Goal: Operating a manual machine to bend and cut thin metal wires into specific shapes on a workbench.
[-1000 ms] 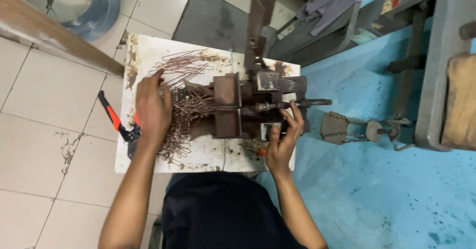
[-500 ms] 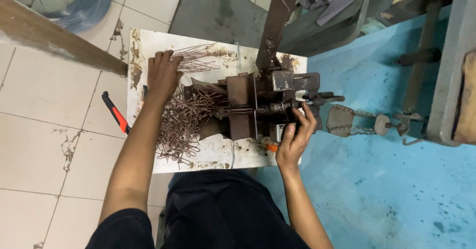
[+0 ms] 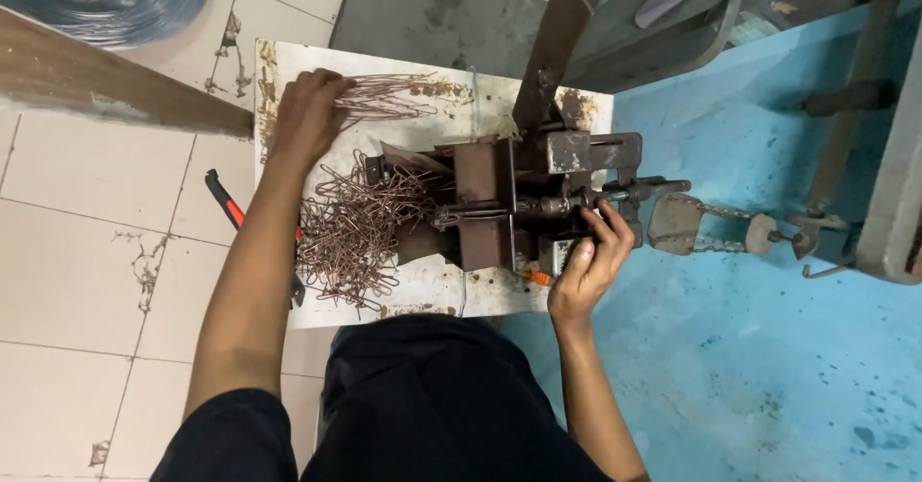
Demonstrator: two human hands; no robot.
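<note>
A small white work board [image 3: 288, 60], rust-stained along its edges, rests on a floor of pale tiles [image 3: 86, 242] on one side and blue-painted concrete [image 3: 768, 367] on the other. Directly on the board lie a straight bundle of copper-coloured bent wires [image 3: 389, 98] under the fingertips of the left hand [image 3: 305, 115], a tangled heap of bent wire pieces [image 3: 355, 232] just below that hand's wrist, and a rusty iron bending jig [image 3: 519, 199], its near end touched by the fingers of the right hand [image 3: 591, 266]. Red-handled pliers [image 3: 229, 204] lie on the tiles beside the board's edge, behind the left forearm.
</note>
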